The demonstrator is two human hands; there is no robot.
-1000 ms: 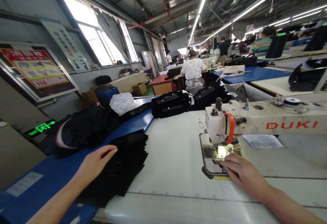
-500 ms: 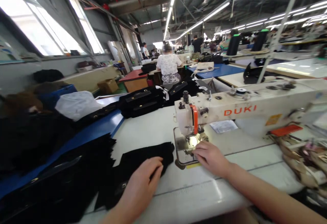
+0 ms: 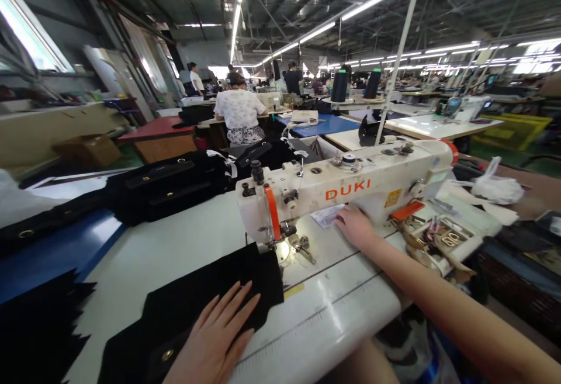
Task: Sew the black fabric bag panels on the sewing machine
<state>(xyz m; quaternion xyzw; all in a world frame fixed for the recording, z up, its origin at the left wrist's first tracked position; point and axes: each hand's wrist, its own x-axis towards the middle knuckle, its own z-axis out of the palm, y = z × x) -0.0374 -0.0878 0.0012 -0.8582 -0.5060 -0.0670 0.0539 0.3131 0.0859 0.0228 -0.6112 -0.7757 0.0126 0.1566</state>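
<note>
My left hand lies flat with its fingers stretched out on a black fabric piece. That piece has a gold-coloured eyelet, and its far right end reaches the needle area of the white sewing machine. Under the machine's arm, my right hand has curled fingers at the edge of a small stack of white paper labels. The fingertips pinch at the labels and are partly hidden. A lit spot shows beside the needle, partly behind the presser parts.
Black fabric parts lie along the back of the worktable, and more black fabric is at the left. Right of the machine stands a tray with metal rings. A person sits ahead with their back turned.
My right hand has moved from the needle plate to the labels farther right. My left hand has flattened on the black fabric, which now reaches the needle area. The view has turned right.
</note>
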